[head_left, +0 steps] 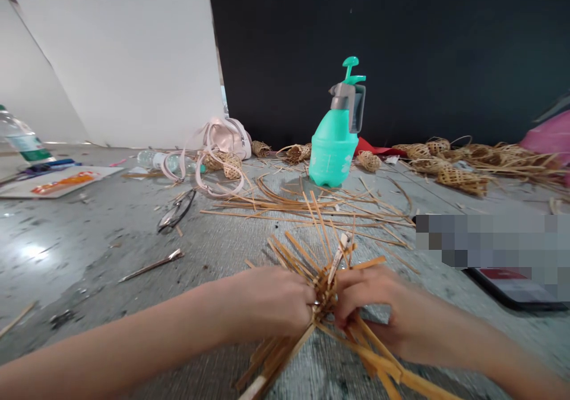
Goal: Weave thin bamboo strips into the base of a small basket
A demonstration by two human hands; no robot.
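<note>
Between my hands is a half-woven bundle of bamboo strips (327, 290), with loose ends fanning out toward the back and down toward me. My left hand (280, 299) is closed around the left side of the weave, its fingertips mostly hidden. On the right side, my right hand (371, 302) pinches the strips between thumb and fingers. A pale, thicker piece (338, 257) sticks up from the middle of the bundle. Long split strips (383, 364) run out below my right hand to the lower right.
Loose strips (285, 205) lie beyond the bundle, before a green spray bottle (332, 151). Woven pieces (461, 180) sit at the back right. Tweezers (151, 265), glasses (177, 211) and a pink bag (227, 137) are at the left. A phone (516, 290) lies right.
</note>
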